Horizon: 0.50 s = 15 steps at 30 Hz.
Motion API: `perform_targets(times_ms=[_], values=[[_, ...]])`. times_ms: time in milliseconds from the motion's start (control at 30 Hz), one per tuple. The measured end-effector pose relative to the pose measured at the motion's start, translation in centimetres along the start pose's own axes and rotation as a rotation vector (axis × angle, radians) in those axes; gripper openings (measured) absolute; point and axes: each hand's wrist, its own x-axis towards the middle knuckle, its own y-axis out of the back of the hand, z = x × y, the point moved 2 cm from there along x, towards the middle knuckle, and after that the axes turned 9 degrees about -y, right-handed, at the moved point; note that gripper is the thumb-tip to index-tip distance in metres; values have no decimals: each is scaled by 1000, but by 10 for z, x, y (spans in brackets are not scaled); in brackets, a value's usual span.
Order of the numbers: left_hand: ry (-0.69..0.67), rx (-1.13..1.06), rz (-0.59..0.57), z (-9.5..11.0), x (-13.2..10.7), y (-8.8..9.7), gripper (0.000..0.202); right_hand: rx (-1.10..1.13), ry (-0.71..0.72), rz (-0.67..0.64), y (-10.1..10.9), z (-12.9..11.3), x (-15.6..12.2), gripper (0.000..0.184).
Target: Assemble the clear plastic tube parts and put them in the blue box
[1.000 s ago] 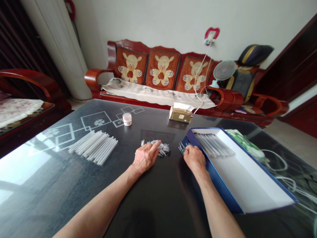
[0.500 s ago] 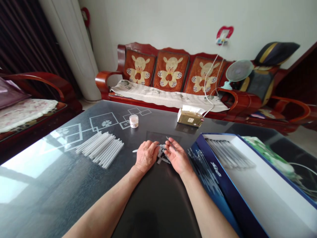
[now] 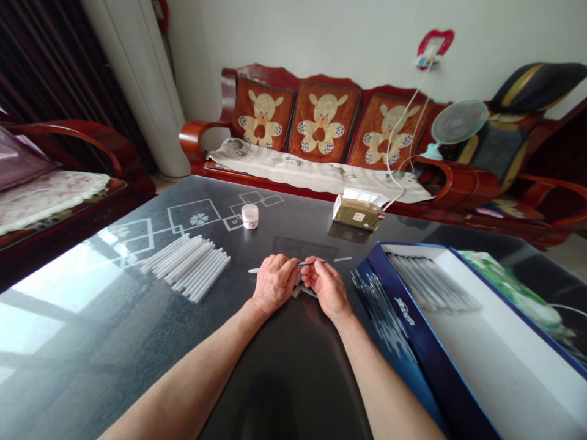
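My left hand [image 3: 274,282] and my right hand [image 3: 324,285] meet at the middle of the dark glass table [image 3: 137,342]. Both pinch thin parts held end to end: a pale tube [image 3: 255,269] pokes out left of my left hand, and a thin refill rod [image 3: 337,260] sticks out right of my right hand. A small pile of little grey pieces [image 3: 300,288] lies under and between the hands, mostly hidden. A heap of white tubes [image 3: 188,264] lies to the left.
A blue-rimmed white box [image 3: 413,318] with finished pens [image 3: 431,284] stands at the right. Farther back stand a small white jar [image 3: 250,216] and a tissue box [image 3: 358,209]. A red wooden sofa [image 3: 330,122] and a fan [image 3: 458,125] lie beyond the table.
My right hand has come away from the box edge to the middle, bringing a thin rod, and now meets the left hand, which has picked up a tube. The head has turned a little right.
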Motion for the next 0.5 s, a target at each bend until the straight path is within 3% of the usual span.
perform_targets(times_ms=[367,500], values=[[-30,-97,8,6,2,6,34,-369,84,11,-5,-1,-8,40],[12,-59,13,4,1,5,30,-422,155,100,-5,-3,-8,35]])
